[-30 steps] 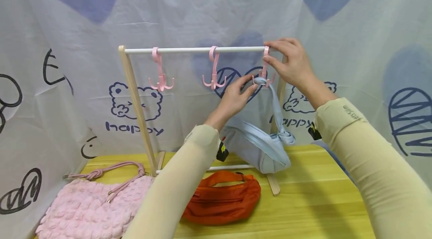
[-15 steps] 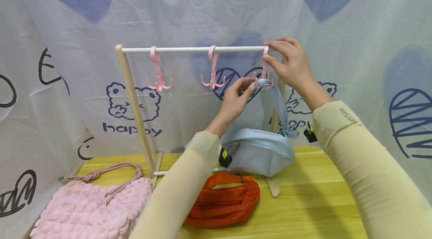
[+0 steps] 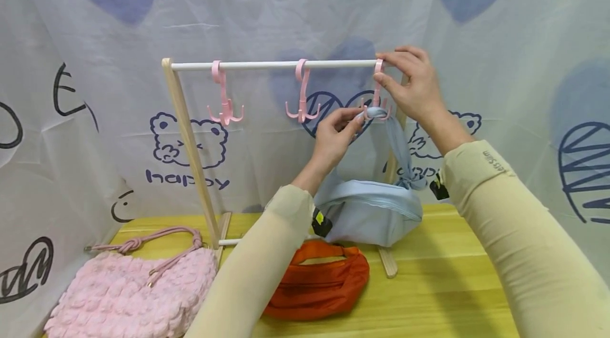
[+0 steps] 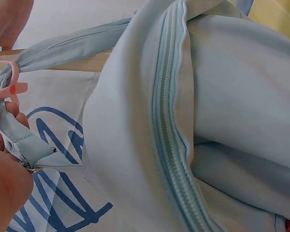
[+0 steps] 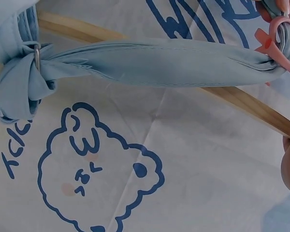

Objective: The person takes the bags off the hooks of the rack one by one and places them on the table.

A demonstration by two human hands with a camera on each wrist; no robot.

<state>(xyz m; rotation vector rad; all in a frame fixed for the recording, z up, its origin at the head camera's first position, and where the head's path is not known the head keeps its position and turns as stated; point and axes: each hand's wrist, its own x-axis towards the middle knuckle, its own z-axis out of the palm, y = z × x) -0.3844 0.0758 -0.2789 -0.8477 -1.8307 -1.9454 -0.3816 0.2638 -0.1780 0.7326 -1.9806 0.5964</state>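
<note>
A light blue zippered bag (image 3: 371, 211) hangs by its strap (image 5: 164, 63) from the right-hand pink hook (image 3: 377, 83) on the rack. The strap lies across the hook's lower prongs, and its knotted end shows at a metal ring in the right wrist view. My left hand (image 3: 332, 139) pinches the strap just left of the prongs. My right hand (image 3: 413, 83) pinches the top of that same hook where it loops over the white rail (image 3: 257, 65). In the left wrist view the bag's zipper (image 4: 171, 116) fills the middle, and the strap passes through the hook prongs.
Two more pink hooks, a left one (image 3: 225, 99) and a middle one (image 3: 302, 94), hang on the rail. A wooden post (image 3: 190, 147) holds up the left side. On the yellow table (image 3: 448, 274) lie an orange waist bag (image 3: 319, 287) and a pink puffy bag (image 3: 128, 295).
The blue bag has swung from a tilt to nearly level, a little to the right. The strap sits further onto the prongs, and my left hand has shifted slightly right. My right hand stays at the hook.
</note>
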